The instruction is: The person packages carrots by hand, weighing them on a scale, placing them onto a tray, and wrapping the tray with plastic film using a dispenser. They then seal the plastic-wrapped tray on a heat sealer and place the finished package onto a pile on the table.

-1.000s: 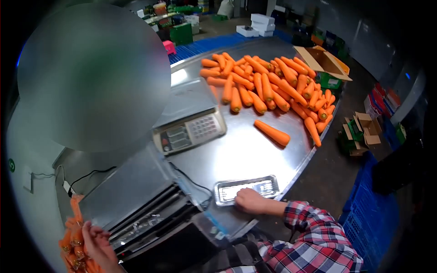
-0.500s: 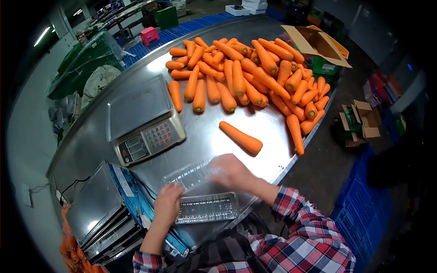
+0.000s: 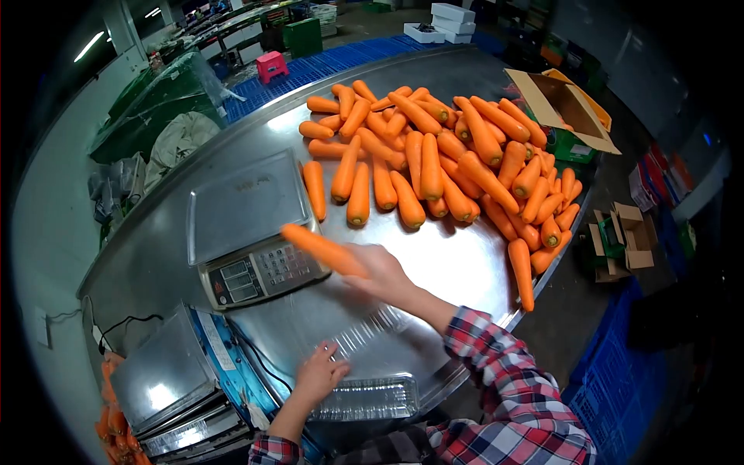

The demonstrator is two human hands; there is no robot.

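My right hand [image 3: 380,275] is closed around the thick end of a carrot [image 3: 322,249], its tip pointing left over the keypad of the weighing scale [image 3: 246,205]. My left hand [image 3: 320,373] is low and to the left, fingers apart, beside a clear plastic tray [image 3: 368,399]. Whether its fingertips touch plastic is hard to make out. Another clear plastic piece, the upper tray [image 3: 370,333], lies blurred just beyond it. A large pile of carrots [image 3: 434,155] covers the far side of the metal table [image 3: 418,267].
A wrapping machine [image 3: 167,380] with a blue side stands at the left front, its cable loose on the table. An open cardboard box [image 3: 562,108] is at the pile's far right. More boxes [image 3: 624,240] and blue pallets [image 3: 612,380] are on the floor.
My right hand has left the upper plastic tray and picked up the single carrot from the table, carrying it left toward the scale. My left hand has opened beside the trays. The view has shifted.
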